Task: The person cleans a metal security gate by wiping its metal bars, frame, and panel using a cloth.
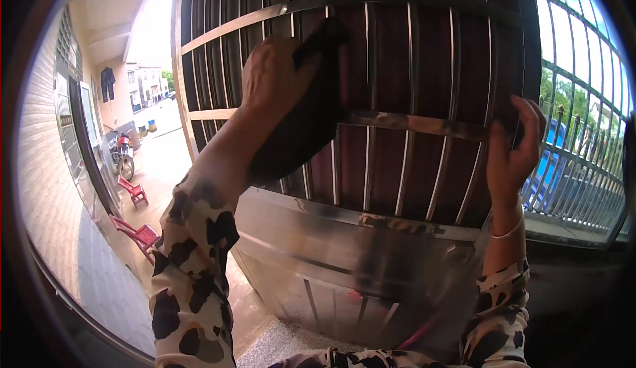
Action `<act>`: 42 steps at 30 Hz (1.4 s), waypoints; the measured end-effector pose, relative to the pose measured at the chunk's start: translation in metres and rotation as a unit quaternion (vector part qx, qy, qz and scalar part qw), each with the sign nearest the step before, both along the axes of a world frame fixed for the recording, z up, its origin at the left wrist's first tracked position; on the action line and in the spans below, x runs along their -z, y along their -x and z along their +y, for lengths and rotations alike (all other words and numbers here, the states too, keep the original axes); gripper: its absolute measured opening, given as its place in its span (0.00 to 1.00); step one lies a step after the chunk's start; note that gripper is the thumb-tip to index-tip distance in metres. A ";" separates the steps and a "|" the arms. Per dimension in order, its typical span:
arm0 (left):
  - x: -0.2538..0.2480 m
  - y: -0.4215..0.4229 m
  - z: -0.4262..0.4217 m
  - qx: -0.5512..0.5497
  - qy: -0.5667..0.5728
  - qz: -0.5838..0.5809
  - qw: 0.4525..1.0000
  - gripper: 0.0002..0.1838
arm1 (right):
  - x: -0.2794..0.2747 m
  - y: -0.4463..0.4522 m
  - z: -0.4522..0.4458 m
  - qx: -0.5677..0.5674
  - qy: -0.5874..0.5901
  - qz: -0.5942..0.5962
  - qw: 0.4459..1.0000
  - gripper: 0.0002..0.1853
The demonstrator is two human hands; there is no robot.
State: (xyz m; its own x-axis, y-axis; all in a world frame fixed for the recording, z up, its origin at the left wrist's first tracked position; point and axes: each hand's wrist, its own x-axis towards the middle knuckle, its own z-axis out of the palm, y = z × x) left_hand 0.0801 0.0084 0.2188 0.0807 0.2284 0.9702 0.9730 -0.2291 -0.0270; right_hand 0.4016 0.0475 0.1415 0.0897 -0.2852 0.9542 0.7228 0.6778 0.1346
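A black cloth hangs bunched from my left hand, whose fingers are closed on its upper part. The cloth lies against the vertical bars of a metal door, and its lower end drapes beneath my wrist. My right hand is at the door's right edge, thumb on the near side and fingers curved round the frame. Shiny crossbars run across the bars. Below them is a reflective steel panel. Dark material behind the bars hides what lies beyond.
On the left, two red chairs stand along a tiled wall, with a red motorcycle farther off. Dark clothing hangs on the far wall. To the right is a barred window with a blue object outside.
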 end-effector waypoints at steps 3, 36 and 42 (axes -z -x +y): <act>-0.024 -0.004 0.020 -0.124 -0.055 0.063 0.989 0.21 | 0.000 -0.050 0.030 0.024 0.008 0.120 0.992 0.22; -0.023 -0.049 0.046 -0.210 0.091 -0.143 0.963 0.25 | 0.016 -0.081 0.058 -0.359 0.321 0.007 0.877 0.25; -0.046 -0.054 0.025 -0.191 0.063 -0.150 0.968 0.27 | 0.016 -0.080 0.056 -0.363 0.302 0.015 0.881 0.27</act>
State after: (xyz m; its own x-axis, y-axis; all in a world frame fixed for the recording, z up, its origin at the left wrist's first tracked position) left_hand 0.1345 0.0333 0.2644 -0.3145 0.3042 0.8992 0.9470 0.1662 0.2749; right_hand 0.4815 0.1032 0.1260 0.0668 0.4166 0.9066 0.0660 0.9048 -0.4206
